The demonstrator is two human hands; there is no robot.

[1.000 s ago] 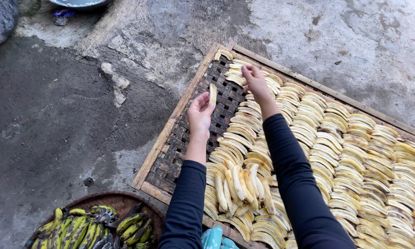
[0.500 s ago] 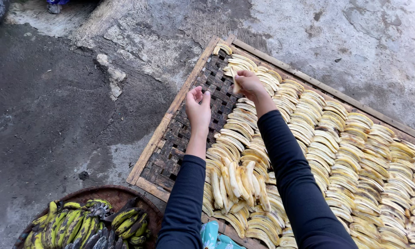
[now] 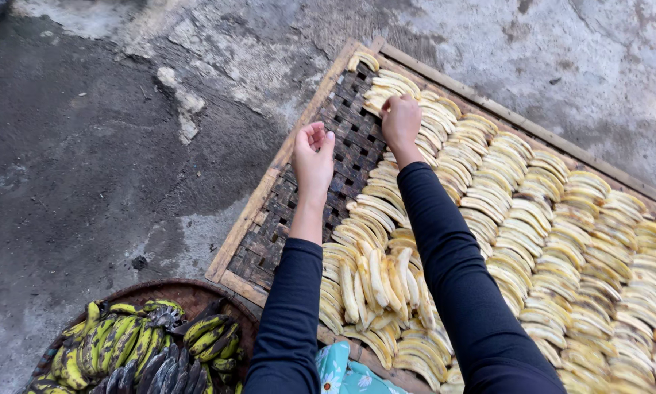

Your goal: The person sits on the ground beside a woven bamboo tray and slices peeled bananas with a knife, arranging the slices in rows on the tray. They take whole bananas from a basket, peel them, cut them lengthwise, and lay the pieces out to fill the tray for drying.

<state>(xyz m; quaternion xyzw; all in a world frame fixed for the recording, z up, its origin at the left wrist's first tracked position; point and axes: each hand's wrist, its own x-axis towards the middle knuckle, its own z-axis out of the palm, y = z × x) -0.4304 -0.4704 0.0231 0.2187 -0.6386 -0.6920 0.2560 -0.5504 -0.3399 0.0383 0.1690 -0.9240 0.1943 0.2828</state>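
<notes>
A woven drying tray (image 3: pixel 264 191) with a wooden frame lies on the concrete ground. Overlapping rows of peeled, pale yellow banana slices (image 3: pixel 525 197) cover most of it. My right hand (image 3: pixel 401 120) rests knuckles-up at the far left end of the rows, its fingers closed on a banana slice (image 3: pixel 381 101) that touches the row there. Above the tray's bare dark weave (image 3: pixel 346 135) hovers my left hand (image 3: pixel 313 157), fingers loosely curled and holding nothing. A loose heap of slices (image 3: pixel 379 284) lies between my forearms.
At the bottom left stands a round brown basket (image 3: pixel 189 290) holding unpeeled green and yellow bananas (image 3: pixel 142 343) with black patches. A teal flowered cloth (image 3: pixel 341 372) shows at the bottom edge. Cracked concrete ground (image 3: pixel 109 168) surrounds the tray.
My left hand held a banana slice a second ago and is now empty. My right hand has drawn back from the far corner and closed on a slice at the row's end.
</notes>
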